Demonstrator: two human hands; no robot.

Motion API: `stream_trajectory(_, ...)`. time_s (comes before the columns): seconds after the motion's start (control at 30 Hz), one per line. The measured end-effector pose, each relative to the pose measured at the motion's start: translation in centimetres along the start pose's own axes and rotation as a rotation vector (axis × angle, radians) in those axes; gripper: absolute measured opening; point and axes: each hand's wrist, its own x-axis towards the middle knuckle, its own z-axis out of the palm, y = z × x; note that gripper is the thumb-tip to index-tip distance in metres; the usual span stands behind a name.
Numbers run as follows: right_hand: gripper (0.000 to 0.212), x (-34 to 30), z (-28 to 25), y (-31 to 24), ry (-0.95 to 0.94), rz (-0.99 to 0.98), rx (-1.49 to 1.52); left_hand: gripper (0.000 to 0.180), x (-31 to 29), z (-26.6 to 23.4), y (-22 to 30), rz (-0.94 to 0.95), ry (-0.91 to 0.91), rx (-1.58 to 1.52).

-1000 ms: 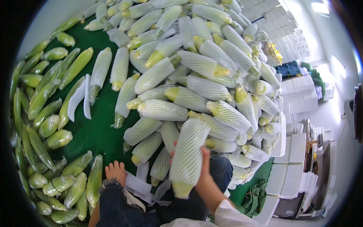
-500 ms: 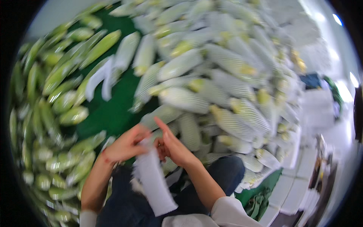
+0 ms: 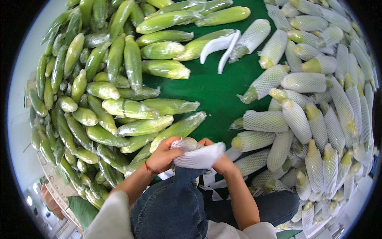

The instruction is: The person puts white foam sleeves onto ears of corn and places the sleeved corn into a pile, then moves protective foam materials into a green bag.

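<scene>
While the left hand [image 3: 161, 157] pinches a white net sleeve [image 3: 202, 156], the right hand [image 3: 224, 164], its grip hidden, seems to spread it, with a wide mouth needed next.

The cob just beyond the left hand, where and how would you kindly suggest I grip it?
Probably round the middle of the cob, with a palm-wide hold coming from the right, over the green surface. It lies slanting, its upper-right end out on that surface, while other cobs crowd its left side. Its glossy film may slip under a light pinch.
</scene>
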Motion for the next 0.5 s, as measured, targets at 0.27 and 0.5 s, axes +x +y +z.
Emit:
stream_trajectory(0.27, 0.063, 3.6, 8.3, 1.9, 0.107, 0.000, -0.924, 0.048, -1.5, -9.3, -2.4, 0.079, 0.317, 1.008)
stream_trajectory(0.5, 0.053, -2.0, 5.7, -2.2, 0.342, -0.278, -0.447, 0.051, -0.8, 0.4, 4.8, 0.098, -0.132, 0.561)
